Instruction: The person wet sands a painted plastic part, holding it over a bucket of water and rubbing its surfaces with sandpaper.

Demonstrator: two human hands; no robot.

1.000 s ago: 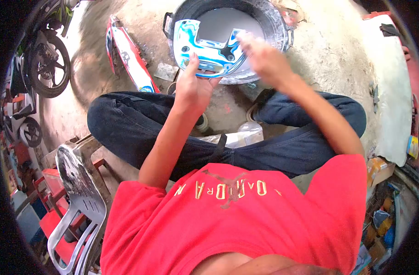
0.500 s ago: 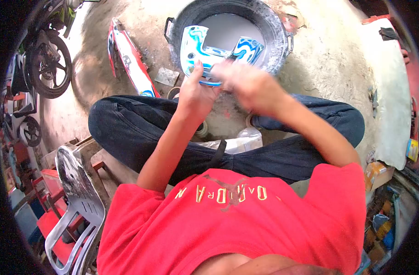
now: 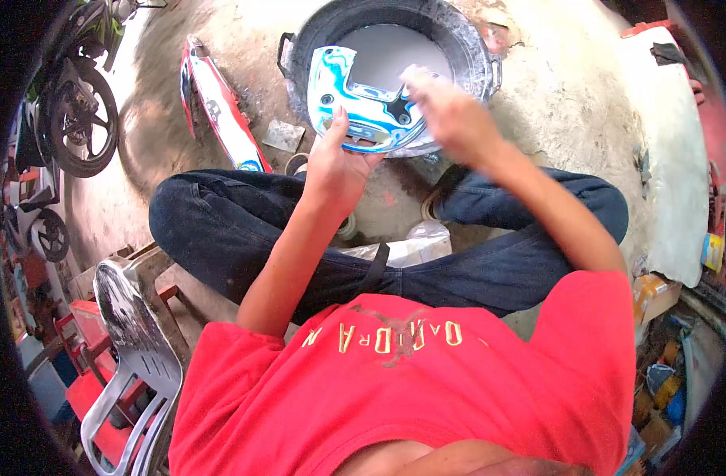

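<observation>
A blue, white and silver swirl-patterned plastic motorcycle panel (image 3: 379, 119), roughly U-shaped, is held over the near rim of a black tub (image 3: 299, 47). My left hand (image 3: 341, 159) grips its lower left edge, thumb on top and fingers underneath. My right hand (image 3: 452, 115) is at the panel's upper right arm, fingers curled together and smeared by motion. Whatever may be pinched in those fingers is hidden. Cloudy whitish liquid (image 3: 391, 55) fills the tub's bottom.
A red and white panel (image 3: 224, 115) lies on the concrete floor to the left, near a small grey sheet (image 3: 284, 136). A clear plastic bag (image 3: 422, 244) lies between my legs. At left are a grey slotted part (image 3: 141, 333) and a motorcycle wheel (image 3: 84, 119). A cardboard box (image 3: 655, 300) sits right.
My right hand has moved up and right along the panel, from its middle to its upper right arm. The panel has turned slightly, showing more of its face. My left hand keeps its grip.
</observation>
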